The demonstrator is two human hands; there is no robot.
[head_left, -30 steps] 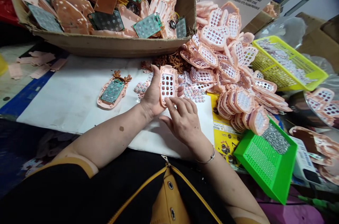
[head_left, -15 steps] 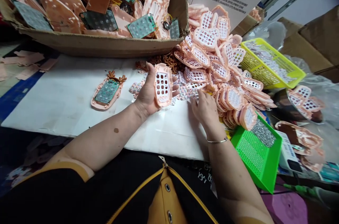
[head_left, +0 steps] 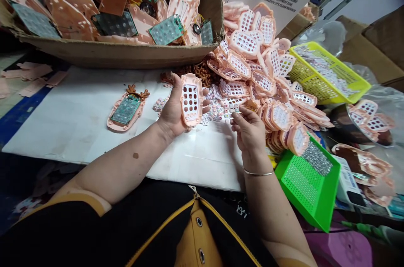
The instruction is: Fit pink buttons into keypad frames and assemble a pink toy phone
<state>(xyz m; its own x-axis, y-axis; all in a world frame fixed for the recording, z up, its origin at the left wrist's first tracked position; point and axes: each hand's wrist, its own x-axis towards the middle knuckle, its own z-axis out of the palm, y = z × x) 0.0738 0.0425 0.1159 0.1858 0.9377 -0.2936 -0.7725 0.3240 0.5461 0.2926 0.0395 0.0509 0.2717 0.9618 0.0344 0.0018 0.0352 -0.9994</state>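
Note:
My left hand grips a pink plastic shell with rows of button holes, held face up above the white sheet. My right hand hovers just right of it, thumb and fingers pinched on a small pale keypad piece lifted from the scatter of loose button pads. A big pile of the same pink shells rises right behind my right hand. One assembled shell with a green circuit board and brown antlers lies on the sheet to the left.
A cardboard box full of pink shells and circuit boards stands at the back. A yellow basket sits far right, a green tray near right. Brown antler pieces lie by the box. Pink scraps litter the left edge.
My right hand left the shell, reached right into the loose button pads, and now lifts with a small piece pinched. The left hand kept holding the shell, shifting slightly left.

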